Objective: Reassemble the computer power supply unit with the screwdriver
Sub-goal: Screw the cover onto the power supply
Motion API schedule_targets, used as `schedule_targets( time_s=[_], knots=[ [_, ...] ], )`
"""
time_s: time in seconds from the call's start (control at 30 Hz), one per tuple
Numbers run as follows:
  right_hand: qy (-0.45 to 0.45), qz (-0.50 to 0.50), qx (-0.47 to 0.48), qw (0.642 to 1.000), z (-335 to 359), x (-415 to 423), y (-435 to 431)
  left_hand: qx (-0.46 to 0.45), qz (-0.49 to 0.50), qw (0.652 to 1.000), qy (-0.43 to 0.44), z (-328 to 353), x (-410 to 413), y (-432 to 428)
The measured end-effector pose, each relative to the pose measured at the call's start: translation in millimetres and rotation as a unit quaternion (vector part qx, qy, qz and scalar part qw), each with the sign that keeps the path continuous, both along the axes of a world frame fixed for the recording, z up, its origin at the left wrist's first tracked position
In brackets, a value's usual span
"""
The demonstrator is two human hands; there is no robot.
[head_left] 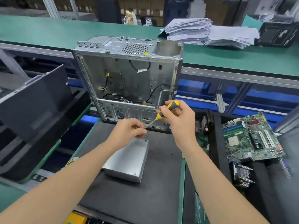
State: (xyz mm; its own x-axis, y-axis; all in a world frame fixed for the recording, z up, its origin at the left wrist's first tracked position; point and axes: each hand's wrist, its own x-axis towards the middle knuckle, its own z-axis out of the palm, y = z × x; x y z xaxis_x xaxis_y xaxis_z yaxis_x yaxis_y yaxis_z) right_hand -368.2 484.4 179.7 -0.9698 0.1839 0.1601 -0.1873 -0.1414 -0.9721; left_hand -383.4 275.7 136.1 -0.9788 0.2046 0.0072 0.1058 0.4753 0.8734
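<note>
The power supply unit (127, 160), a plain silver metal box, lies flat on the black mat (153, 199) in front of me. My right hand (179, 117) grips the yellow-and-black handle of the screwdriver (165, 113) above the box's far end. Its shaft slants down and left to my left hand (129, 129). That hand's fingertips pinch at the screwdriver's tip; whatever small part they hold is hidden. Both hands hover just above the far edge of the box.
An open, emptied computer case (129, 75) stands upright behind the box. A green motherboard (252, 138) and a heatsink (242, 175) lie to the right. A dark case panel (32, 101) leans at the left. Stacked papers (210, 32) sit on the rear green bench.
</note>
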Motion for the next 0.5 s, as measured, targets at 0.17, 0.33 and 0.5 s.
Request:
schedule_targets(
  time_s=[0.17, 0.33, 0.5],
  knots=[
    [0.002, 0.013, 0.029, 0.999, 0, 4, -30, -0.012, -0.007, 1.000, 0.017, -5, 6, -29],
    [0.001, 0.062, 0.080, 0.995, 2, 11, -54, -0.066, -0.053, 0.996, 0.002, -8, 12, -54],
    [0.013, 0.118, 0.114, 0.986, 4, 18, -74, -0.123, -0.081, 0.989, 0.001, -9, 17, -78]
  ],
)
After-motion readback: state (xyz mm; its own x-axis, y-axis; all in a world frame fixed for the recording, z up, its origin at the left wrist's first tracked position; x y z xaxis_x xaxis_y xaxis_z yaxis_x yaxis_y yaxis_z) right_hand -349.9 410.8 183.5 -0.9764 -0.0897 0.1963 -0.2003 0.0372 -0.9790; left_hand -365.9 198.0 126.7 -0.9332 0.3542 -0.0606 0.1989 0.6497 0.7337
